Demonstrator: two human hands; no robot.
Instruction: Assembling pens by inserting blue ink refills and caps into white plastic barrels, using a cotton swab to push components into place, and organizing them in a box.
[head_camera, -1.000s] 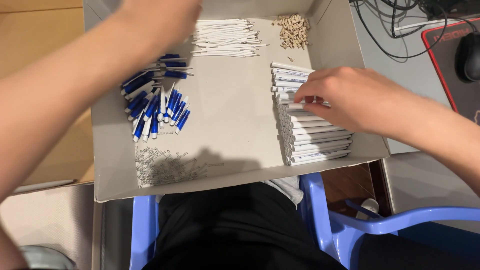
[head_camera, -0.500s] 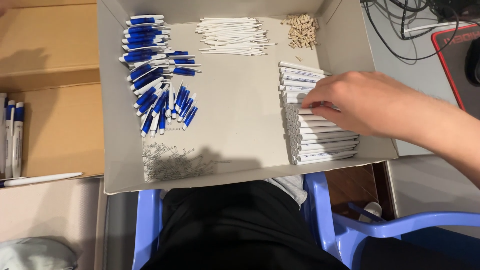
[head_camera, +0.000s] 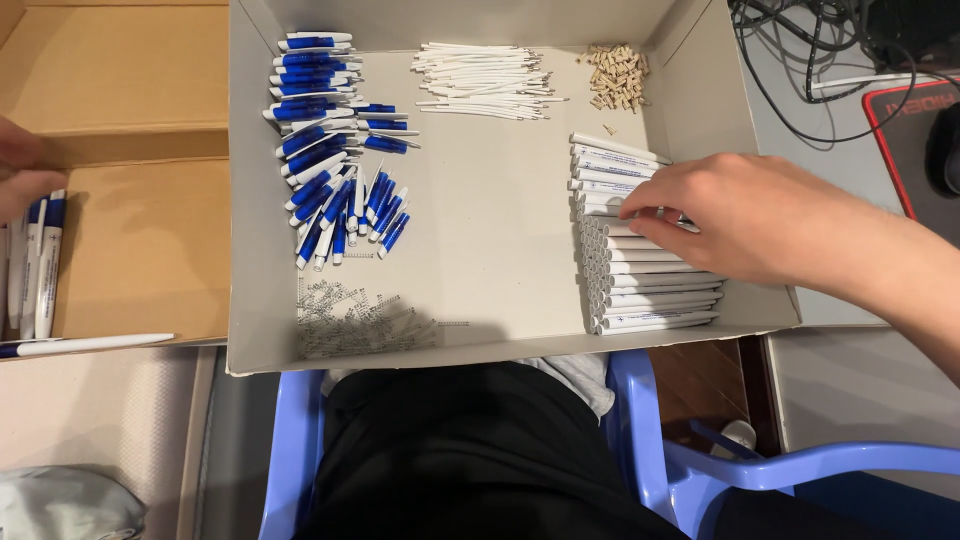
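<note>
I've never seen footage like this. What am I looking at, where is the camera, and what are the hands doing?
There is no machine: a person wears a camera on the head, looking down at their own hands and lap. A shallow cardboard tray holds pen parts sorted in groups: blue-and-white tops, thin white refills, small tan pieces, springs and white barrels. The right hand rests its fingertips on the barrels; whether it grips one is unclear. The left hand is at a second box by finished pens.
</note>
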